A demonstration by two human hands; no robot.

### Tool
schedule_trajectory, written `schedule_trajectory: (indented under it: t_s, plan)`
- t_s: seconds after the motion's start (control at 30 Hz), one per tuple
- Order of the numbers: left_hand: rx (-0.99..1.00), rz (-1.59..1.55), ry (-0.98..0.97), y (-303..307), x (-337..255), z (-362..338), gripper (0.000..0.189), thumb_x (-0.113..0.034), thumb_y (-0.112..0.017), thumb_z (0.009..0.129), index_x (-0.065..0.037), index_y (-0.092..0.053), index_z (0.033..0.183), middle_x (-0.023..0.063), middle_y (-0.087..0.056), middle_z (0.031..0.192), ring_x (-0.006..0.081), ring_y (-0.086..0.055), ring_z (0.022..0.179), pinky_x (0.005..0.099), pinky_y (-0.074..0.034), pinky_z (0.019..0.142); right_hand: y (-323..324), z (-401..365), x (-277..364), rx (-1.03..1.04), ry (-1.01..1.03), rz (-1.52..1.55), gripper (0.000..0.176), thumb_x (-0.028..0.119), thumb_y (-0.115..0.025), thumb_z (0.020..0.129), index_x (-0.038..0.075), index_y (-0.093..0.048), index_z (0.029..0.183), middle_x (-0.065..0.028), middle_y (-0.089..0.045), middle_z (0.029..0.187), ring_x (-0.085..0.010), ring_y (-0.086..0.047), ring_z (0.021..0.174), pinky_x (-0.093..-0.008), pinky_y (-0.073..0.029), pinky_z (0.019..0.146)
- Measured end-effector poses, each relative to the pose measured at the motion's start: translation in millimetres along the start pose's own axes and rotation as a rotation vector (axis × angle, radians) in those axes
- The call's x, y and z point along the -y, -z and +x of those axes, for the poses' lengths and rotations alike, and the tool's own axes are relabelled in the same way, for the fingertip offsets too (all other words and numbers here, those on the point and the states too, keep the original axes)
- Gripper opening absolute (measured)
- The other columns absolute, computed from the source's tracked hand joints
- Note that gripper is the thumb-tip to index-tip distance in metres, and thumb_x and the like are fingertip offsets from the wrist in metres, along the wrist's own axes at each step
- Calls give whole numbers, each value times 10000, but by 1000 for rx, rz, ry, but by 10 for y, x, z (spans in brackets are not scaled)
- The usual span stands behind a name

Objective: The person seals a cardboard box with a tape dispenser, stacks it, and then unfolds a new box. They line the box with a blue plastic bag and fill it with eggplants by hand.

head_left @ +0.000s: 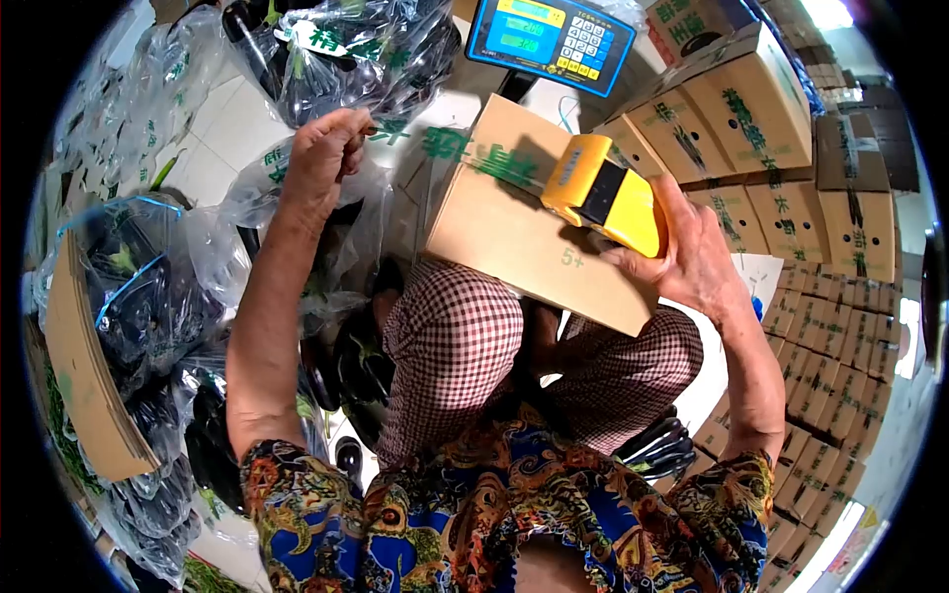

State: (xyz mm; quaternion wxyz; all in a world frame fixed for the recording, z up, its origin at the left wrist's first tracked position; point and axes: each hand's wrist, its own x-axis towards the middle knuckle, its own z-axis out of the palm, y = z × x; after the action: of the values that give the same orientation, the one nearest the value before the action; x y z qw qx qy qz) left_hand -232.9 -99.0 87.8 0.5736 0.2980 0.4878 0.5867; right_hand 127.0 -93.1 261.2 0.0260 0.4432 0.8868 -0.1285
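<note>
A closed cardboard box point(534, 232) with green printing and "5+" on it stands in front of my knees. My right hand point(687, 247) is wrapped round a yellow tape dispenser point(628, 203), which rests on the box top. Green-printed clear tape point(425, 138) stretches leftward from the box. At the tape's left end is my left hand point(331, 153), its fingers curled closed in a pinch.
A blue-framed scale display point(552, 42) stands beyond the box. Stacked cartons point(722, 109) fill the right side. Plastic bags of eggplants point(356, 54) lie ahead and to the left, near flattened cardboard point(84, 346). More eggplants point(657, 447) lie beside my right leg.
</note>
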Motion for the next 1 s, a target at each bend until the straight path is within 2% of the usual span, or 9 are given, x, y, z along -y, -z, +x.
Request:
schedule_trajectory:
  t_s: [0.2, 0.4, 0.53, 0.6, 0.63, 0.83, 0.93, 0.97, 1.0]
  plan:
    - [-84, -128, 20, 12, 236, 50, 220, -231, -625, 918, -48, -641, 797, -69, -419, 545, 28, -310, 439, 202, -243, 419, 5, 154, 90, 34, 4, 14, 557, 428, -735, 760, 25, -450, 1017, -183, -601, 688, -324, -628, 597, -394, -510, 570]
    - [-159, 147, 4, 25, 595, 103, 259, -285, -617, 921, -76, -632, 769, -61, -448, 559, 26, -323, 456, 220, -242, 430, -3, 272, 231, 51, -39, 1, 510, 296, -741, 699, 14, -469, 1025, -201, -611, 705, -348, -646, 633, -408, -506, 621]
    - [-27, 506, -203, -117, 1212, 185, 253, -227, -562, 927, -10, -605, 802, 41, -526, 603, 137, -469, 559, 304, -393, 541, -24, 322, 246, 69, -54, 3, 506, 253, -744, 686, 12, -472, 1037, -207, -618, 723, -348, -645, 637, -410, -505, 626]
    - [100, 381, -245, -201, 1642, 222, 265, -216, -523, 932, 16, -572, 815, 122, -525, 620, 185, -483, 585, 335, -426, 593, -46, 332, 223, 54, -57, 28, 504, 241, -748, 680, 10, -476, 1037, -205, -623, 735, -348, -644, 642, -405, -503, 630]
    - [102, 378, -269, -460, 1226, -14, 292, -234, -495, 936, 7, -551, 782, 181, -554, 673, 251, -541, 609, 369, -437, 608, -51, 343, 220, 50, -50, 41, 497, 238, -747, 678, 9, -482, 1030, -202, -627, 740, -346, -646, 651, -399, -503, 635]
    - [250, 711, -425, -360, 1177, 6, 267, -269, -559, 808, -28, -573, 924, 215, -620, 854, 420, -579, 801, 477, -442, 702, -25, 392, 260, 50, -54, 120, 474, 222, -743, 648, -4, -506, 992, -193, -625, 755, -341, -642, 679, -368, -498, 653]
    - [273, 649, -263, -352, 1084, -11, 443, -414, -615, 728, -59, -591, 991, 203, -641, 945, 408, -591, 927, 477, -474, 742, -68, 396, 261, 0, -19, 151, 495, 228, -745, 651, -13, -509, 1014, -187, -619, 749, -331, -638, 666, -369, -497, 642]
    - [131, 726, -490, -322, 1184, -118, 415, -395, -607, 746, -69, -603, 1002, 200, -645, 953, 413, -597, 926, 477, -485, 749, -55, 397, 268, 18, -22, 92, 501, 231, -745, 653, -13, -516, 1026, -175, -621, 743, -312, -637, 651, -357, -498, 628]
    - [135, 737, -467, -261, 1355, -103, 366, -372, -586, 781, -73, -619, 990, 204, -647, 952, 413, -604, 916, 480, -489, 753, -48, 395, 304, 32, -79, 105, 478, 232, -741, 649, -7, -522, 1000, -165, -621, 733, -295, -631, 630, -345, -493, 613]
